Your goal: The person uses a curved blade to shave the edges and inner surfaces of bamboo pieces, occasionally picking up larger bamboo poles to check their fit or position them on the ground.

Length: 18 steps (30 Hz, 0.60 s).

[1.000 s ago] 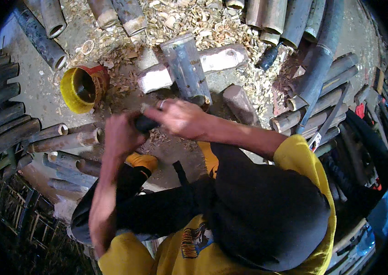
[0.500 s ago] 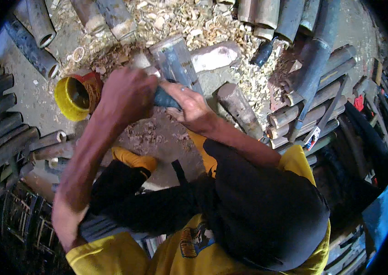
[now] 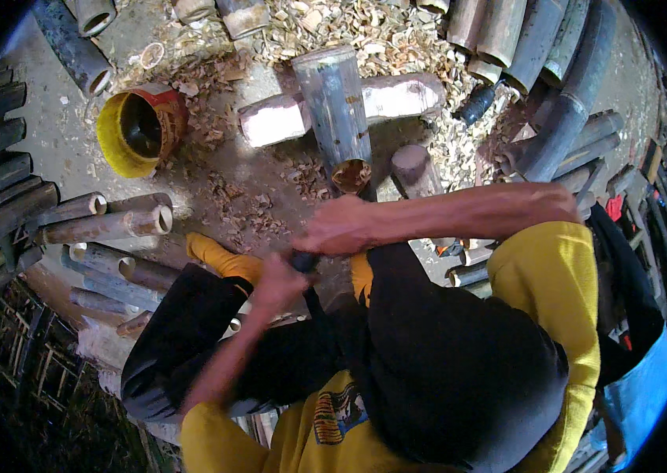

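In front of my lap my two hands meet. My left hand (image 3: 280, 284), smeared a little by motion, closes round a short dark, rounded thing (image 3: 302, 261). My right hand (image 3: 339, 227), its back upward, is closed at the other side of this dark thing; its fingers hide most of it, and its kind does not show. Just beyond my right hand a grey bamboo section (image 3: 335, 110) lies across a pale wooden block (image 3: 274, 121), its hollow near end toward me. No hand touches the bamboo section.
A yellow and red bucket (image 3: 127, 146) stands at the left. Right of the bamboo section is a short log (image 3: 416, 169). Bamboo pieces lie at left (image 3: 105, 225) and far right (image 3: 538, 47). Pale shavings (image 3: 396, 31) cover the far floor. My orange-covered foot (image 3: 227, 258) rests nearby.
Both hands have drawn back from beside the bamboo section toward my lap. The section's near end and more of the wooden block now show. The view has shifted somewhat.
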Available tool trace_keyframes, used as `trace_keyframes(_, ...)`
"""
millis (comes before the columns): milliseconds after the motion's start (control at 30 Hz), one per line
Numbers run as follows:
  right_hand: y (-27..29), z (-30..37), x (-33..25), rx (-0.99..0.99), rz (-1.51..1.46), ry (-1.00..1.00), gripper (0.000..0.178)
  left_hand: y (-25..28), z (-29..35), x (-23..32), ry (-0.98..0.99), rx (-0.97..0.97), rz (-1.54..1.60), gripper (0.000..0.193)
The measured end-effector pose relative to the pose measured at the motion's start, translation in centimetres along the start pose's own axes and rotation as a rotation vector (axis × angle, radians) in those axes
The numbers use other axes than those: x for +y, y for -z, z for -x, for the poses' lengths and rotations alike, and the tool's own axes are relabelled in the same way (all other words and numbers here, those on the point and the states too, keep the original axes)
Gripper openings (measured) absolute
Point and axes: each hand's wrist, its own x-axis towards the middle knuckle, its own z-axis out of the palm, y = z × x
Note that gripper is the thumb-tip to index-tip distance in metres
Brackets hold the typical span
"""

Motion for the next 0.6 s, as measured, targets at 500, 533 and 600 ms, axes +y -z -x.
trace_keyframes(500,-0.4,-2.3,-1.0,0.494,0.169,-0.159,0.028,3.4,-0.2,-1.2,-0.441,0.591,-0.427,0.036)
trace_keyframes(533,-0.4,-2.1,-1.0,0.617,0.152,-0.217,0.030,5.2,-0.1,1.1,-0.473,0.521,-0.541,0.036)
trace_keyframes(600,0.0,-1.9,-1.2,0.861,0.109,-0.323,0.035,8.0,0.0,5.4,-0.552,0.440,-0.782,0.032)
